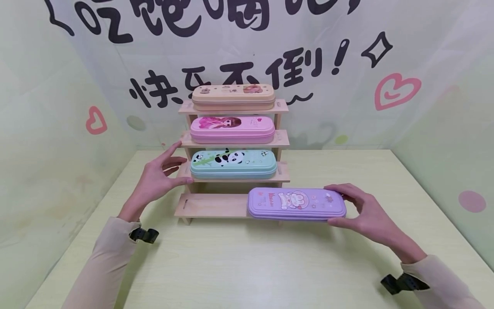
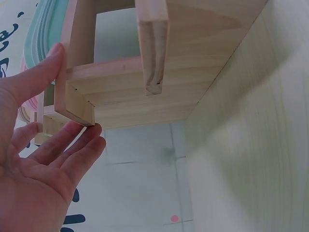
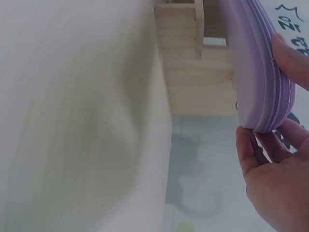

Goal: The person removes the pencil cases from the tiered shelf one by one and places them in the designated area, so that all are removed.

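A purple pencil case (image 1: 297, 204) with a bunny print is held at its right end by my right hand (image 1: 364, 210). Its left part overlaps the bottom board of a stepped wooden rack (image 1: 216, 206). In the right wrist view, thumb and fingers grip the rounded end of the zipped purple case (image 3: 256, 72). My left hand (image 1: 160, 176) is at the rack's left side. The left wrist view shows its thumb on a board's front edge and its fingertips at the board's end (image 2: 75, 104), beside the teal panda pencil case (image 1: 233, 164).
Above the teal case, a pink pencil case (image 1: 232, 129) with a girl print lies on its own board. A peach pencil case (image 1: 233, 97) lies on the top one. The rack stands on a pale wood-grain table (image 1: 231, 266) before a printed cloth backdrop (image 1: 328, 25).
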A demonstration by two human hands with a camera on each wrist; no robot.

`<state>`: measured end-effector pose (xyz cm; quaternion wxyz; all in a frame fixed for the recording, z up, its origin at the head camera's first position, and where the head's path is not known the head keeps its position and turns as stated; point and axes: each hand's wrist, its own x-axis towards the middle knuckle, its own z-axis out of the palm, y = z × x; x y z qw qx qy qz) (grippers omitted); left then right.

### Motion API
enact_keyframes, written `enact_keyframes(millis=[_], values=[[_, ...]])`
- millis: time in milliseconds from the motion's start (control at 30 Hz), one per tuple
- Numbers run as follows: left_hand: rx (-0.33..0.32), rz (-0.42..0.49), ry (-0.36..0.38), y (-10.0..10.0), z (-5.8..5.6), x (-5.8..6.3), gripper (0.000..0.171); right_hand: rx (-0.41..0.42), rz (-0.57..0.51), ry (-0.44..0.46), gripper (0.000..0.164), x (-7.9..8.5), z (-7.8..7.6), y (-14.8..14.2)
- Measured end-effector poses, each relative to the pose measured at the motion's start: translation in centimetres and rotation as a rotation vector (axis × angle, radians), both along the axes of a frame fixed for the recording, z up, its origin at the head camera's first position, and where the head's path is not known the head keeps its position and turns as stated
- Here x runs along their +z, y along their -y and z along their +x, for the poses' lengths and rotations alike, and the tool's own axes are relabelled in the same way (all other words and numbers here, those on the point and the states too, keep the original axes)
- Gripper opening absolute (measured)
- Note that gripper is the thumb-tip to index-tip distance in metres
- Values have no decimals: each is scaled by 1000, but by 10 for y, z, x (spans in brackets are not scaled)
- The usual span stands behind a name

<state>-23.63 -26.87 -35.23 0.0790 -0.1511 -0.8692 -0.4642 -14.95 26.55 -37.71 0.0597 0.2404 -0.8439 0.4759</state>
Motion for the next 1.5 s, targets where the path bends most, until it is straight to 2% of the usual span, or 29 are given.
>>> enact_keyframes(millis=[300, 833, 1167, 1400, 1500], values=[[10, -10, 8, 0, 1, 0, 111, -22, 9, -10, 75, 2, 7, -35], [12, -13, 7, -1, 2, 1, 111, -19, 22, -32, 78, 10, 0, -85], [15, -18, 6, 0, 2, 2, 111, -56, 16, 22, 77, 6, -15, -114], [9, -17, 4, 0, 2, 2, 112, -130, 34, 116, 73, 1, -29, -128], [11, -20, 5, -1, 1, 2, 111, -129, 59, 142, 72, 0, -38, -133]])
